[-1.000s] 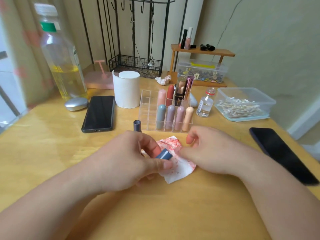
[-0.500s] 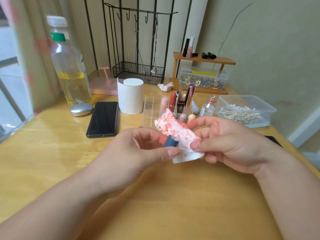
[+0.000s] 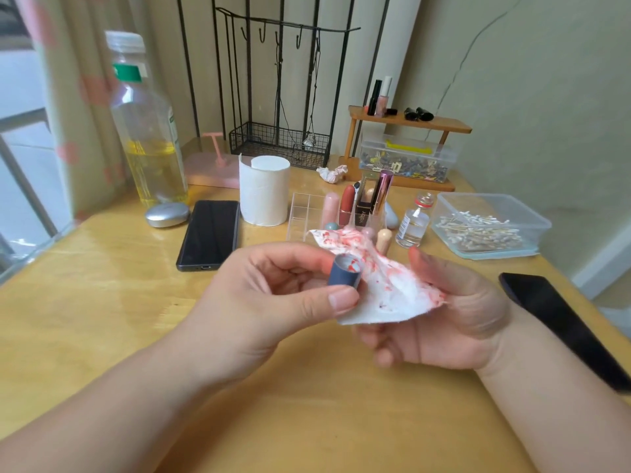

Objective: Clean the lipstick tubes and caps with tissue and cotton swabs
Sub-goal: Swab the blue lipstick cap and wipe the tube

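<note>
The wooden table [image 3: 102, 319] is carrying a clear box of cotton swabs [image 3: 512, 204] at far right and a clear organiser [image 3: 304, 213] of lipsticks behind the hands. Both hands are hovering above the tabletop. The right hand [image 3: 444, 319] is grasping a red-stained tissue [image 3: 386, 291] on curled fingers; its thumb is too blurred to assess. The left hand [image 3: 273, 295] is pinching a blue cap [image 3: 343, 276] between thumb and fingers, open end upward, red smears inside, touching the tissue's edge.
</note>
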The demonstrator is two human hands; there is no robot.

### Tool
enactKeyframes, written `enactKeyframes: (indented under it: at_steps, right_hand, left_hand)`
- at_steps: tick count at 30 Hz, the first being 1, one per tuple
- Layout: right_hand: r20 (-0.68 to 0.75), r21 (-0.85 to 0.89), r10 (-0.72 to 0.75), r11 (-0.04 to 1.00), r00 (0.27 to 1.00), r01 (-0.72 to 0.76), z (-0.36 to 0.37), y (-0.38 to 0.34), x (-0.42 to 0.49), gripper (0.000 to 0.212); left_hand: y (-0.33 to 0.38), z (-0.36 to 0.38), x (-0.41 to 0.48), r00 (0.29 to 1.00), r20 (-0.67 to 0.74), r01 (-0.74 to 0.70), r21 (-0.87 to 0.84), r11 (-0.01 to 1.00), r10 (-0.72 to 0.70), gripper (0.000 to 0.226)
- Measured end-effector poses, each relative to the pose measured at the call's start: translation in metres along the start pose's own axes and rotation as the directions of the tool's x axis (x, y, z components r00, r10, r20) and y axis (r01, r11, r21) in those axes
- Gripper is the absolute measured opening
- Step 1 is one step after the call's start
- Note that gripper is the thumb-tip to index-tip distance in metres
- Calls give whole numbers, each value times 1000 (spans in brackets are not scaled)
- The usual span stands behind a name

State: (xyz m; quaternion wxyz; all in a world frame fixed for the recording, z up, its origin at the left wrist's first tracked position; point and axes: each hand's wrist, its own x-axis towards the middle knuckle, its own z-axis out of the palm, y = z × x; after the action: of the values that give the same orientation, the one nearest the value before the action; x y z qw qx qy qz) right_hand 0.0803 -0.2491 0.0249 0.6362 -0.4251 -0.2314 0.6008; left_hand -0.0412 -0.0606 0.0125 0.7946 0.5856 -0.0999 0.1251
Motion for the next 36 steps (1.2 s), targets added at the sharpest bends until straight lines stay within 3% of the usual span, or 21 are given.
enactKeyframes:
  at_steps: [2,5,9,11,12,14,15,16,19,21,26,29,32,33,36]
  right_hand:
    - [-17,-69,31,997,999,-32,3,4,5,52]
    - [-107,-136,20,990,994,-35,5,5,7,39]
    - [-258,-203,-157,973,953,105,6,-5,1,37]
    - [-364,-356,-424,886,830,296,6,-12,-3,37]
    - [-387,-520,-580,779,717,350,5,-14,-5,35]
    - [-346,-811,-812,511,470,286,10,-14,-8,26]
    - [-289,-869,-866,416,407,269,12,-11,-7,21]
    - [-201,-892,-898,333,391,306,16,-7,-5,19]
    - [121,-857,-884,137,452,497,27,5,2,17]
    - [185,-892,-858,58,480,448,25,6,0,43]
    - [198,-888,-818,83,539,452,22,4,-2,29]
    - [171,-900,-756,140,631,412,27,2,-4,14]
    - [258,-957,-699,-93,667,273,30,2,-6,13]
    - [244,-964,-687,-96,684,247,31,3,-5,16]
    - [138,-966,-710,56,690,251,32,4,-4,16]
  left_hand:
    - [2,-2,0,998,64,11,53,999,-15,34]
    - [4,-6,1,999,37,29,203,979,-37,28]
    - [2,-7,3,996,-67,75,287,955,-59,26]
    - [1,-6,4,993,-106,90,338,937,-57,28]
    - [0,-5,4,993,-107,93,361,928,-58,29]
    - [-1,-6,5,992,-96,114,370,922,-84,28]
    - [-3,-7,5,991,-80,129,352,927,-107,25]
    - [-3,-7,6,989,-61,146,314,938,-133,20]
    - [-3,-8,6,973,-17,230,68,971,-229,21]
    - [-1,-9,6,951,29,310,-78,948,-309,33]
    - [4,-7,6,926,170,353,-74,933,-337,37]
    - [6,-7,7,901,216,407,-118,906,-377,25]
    - [5,-11,8,894,237,419,-146,896,-380,25]
    - [3,-12,8,901,222,407,-132,904,-373,26]
    - [-7,-9,7,937,121,335,-53,941,-327,21]
